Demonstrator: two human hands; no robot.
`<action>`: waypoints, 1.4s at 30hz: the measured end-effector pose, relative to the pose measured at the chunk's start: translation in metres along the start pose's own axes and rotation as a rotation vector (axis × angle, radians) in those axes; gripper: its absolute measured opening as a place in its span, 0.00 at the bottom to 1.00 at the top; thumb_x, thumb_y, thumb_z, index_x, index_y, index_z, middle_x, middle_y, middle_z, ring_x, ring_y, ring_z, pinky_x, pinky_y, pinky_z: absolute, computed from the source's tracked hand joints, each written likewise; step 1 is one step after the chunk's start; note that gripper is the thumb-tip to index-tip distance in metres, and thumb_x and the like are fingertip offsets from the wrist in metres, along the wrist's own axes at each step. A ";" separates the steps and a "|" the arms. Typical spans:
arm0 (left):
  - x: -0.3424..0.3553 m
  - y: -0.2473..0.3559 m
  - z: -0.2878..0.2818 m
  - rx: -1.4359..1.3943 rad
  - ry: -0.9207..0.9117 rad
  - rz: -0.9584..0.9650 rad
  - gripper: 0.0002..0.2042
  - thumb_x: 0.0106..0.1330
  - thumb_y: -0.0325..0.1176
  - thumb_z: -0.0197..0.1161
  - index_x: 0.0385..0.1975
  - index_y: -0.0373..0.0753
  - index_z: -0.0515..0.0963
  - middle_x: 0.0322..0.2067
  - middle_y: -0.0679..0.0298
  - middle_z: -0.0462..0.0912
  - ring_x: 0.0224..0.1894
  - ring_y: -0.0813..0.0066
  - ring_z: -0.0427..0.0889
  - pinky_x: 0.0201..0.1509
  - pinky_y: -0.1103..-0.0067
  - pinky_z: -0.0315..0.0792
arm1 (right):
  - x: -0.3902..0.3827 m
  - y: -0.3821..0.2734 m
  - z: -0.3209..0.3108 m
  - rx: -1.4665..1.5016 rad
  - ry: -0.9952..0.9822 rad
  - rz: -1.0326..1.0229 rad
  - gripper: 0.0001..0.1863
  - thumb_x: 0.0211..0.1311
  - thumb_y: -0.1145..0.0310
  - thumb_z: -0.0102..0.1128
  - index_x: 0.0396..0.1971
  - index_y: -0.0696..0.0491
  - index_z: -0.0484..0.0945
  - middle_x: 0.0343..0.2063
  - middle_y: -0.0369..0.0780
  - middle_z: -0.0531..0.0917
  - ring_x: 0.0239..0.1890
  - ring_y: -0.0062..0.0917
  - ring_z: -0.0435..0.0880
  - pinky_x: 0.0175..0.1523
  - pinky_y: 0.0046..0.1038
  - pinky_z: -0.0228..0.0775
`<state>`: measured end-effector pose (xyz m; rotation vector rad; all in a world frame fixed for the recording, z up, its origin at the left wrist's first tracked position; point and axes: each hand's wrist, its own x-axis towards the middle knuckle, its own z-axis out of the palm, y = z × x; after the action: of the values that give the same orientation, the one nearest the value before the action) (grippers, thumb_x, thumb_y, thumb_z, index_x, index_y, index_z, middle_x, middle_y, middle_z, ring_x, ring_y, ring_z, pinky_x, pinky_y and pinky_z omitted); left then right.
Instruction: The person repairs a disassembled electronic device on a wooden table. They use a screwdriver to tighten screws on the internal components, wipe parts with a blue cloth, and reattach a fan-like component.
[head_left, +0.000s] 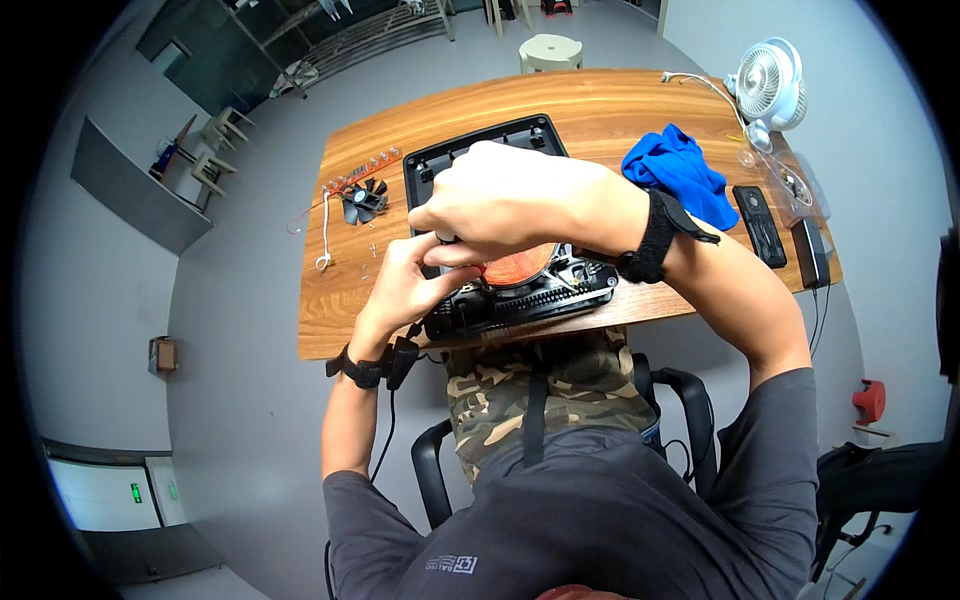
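Note:
An opened black appliance housing [470, 318], like an induction cooker's, lies on the table before me with a round copper-coloured coil [522, 266] in its near half. Over the coil's left edge, my left hand [408, 285] pinches thumb and fingers together, and what they grip is hidden. My right hand [490, 200] reaches across from the right, its fist curled just above the left fingers. A small pale piece shows beneath that fist, too covered to name. Beyond both hands stretches the black frame [483, 133] of the housing.
Left of the housing lie a black fan [364, 203], an orange strip [362, 172], a white cable [325, 240] and several small screws. On the right are a blue cloth [682, 178], black case [760, 226], clear box [795, 190], black adapter [810, 255] and white desk fan [768, 85].

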<state>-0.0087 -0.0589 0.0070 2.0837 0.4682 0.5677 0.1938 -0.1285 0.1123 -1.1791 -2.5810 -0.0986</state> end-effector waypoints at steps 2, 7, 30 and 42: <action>-0.002 -0.003 0.001 0.000 -0.030 0.060 0.12 0.58 0.26 0.75 0.40 0.32 0.83 0.34 0.62 0.89 0.39 0.77 0.85 0.46 0.78 0.76 | 0.004 -0.001 0.010 -0.025 -0.011 0.047 0.18 0.61 0.57 0.63 0.25 0.59 0.82 0.17 0.49 0.82 0.23 0.43 0.85 0.31 0.38 0.79; 0.001 0.014 0.010 0.017 0.169 0.142 0.13 0.56 0.25 0.76 0.40 0.32 0.82 0.35 0.59 0.88 0.38 0.76 0.85 0.45 0.77 0.76 | 0.000 -0.015 0.014 -0.071 0.041 0.168 0.17 0.56 0.59 0.63 0.19 0.59 0.83 0.17 0.48 0.83 0.22 0.41 0.86 0.30 0.37 0.79; 0.004 0.003 -0.001 0.151 0.077 0.206 0.10 0.54 0.26 0.78 0.32 0.33 0.83 0.31 0.61 0.88 0.35 0.77 0.85 0.38 0.76 0.77 | 0.005 -0.012 0.007 -0.134 0.012 0.122 0.23 0.62 0.53 0.62 0.20 0.59 0.83 0.17 0.49 0.82 0.23 0.43 0.86 0.30 0.38 0.77; 0.006 -0.005 -0.021 0.057 -0.248 -0.055 0.10 0.63 0.27 0.71 0.39 0.29 0.82 0.30 0.60 0.86 0.34 0.81 0.80 0.41 0.77 0.77 | 0.004 -0.017 0.013 -0.066 0.050 0.152 0.21 0.61 0.59 0.60 0.15 0.60 0.80 0.15 0.50 0.81 0.20 0.44 0.84 0.28 0.39 0.77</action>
<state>-0.0158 -0.0388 0.0149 2.1528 0.3993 0.2615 0.1753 -0.1345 0.1023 -1.3743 -2.4529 -0.1783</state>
